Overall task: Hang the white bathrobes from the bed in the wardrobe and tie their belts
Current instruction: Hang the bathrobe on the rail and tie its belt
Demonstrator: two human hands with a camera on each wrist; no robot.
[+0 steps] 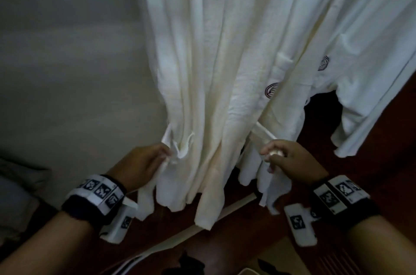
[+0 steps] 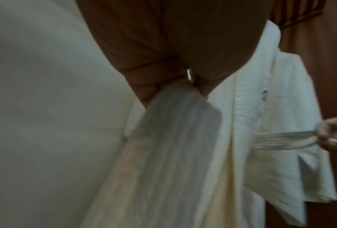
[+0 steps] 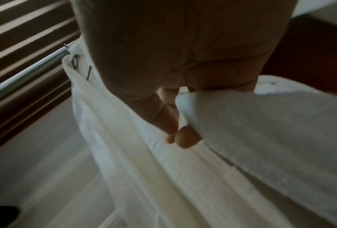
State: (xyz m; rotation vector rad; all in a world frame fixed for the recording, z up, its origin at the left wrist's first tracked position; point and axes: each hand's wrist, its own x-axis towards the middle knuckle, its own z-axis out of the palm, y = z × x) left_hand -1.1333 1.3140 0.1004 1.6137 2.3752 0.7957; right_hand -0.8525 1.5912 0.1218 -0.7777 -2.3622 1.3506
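My left hand [image 1: 144, 162] pinches one belt [image 1: 171, 151] end; my right hand [image 1: 290, 160] grips the other, the belt running sideways across the bathrobe [image 1: 213, 72]. It hangs lengthwise down from the wardrobe rail [image 3: 27, 77], a second bathrobe [image 1: 371, 60] just beside it.

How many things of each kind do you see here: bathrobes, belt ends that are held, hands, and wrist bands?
Hanging white bathrobes: 2
Belt ends held: 2
Hands: 2, left hand, right hand
Wrist bands: 2
Total: 8
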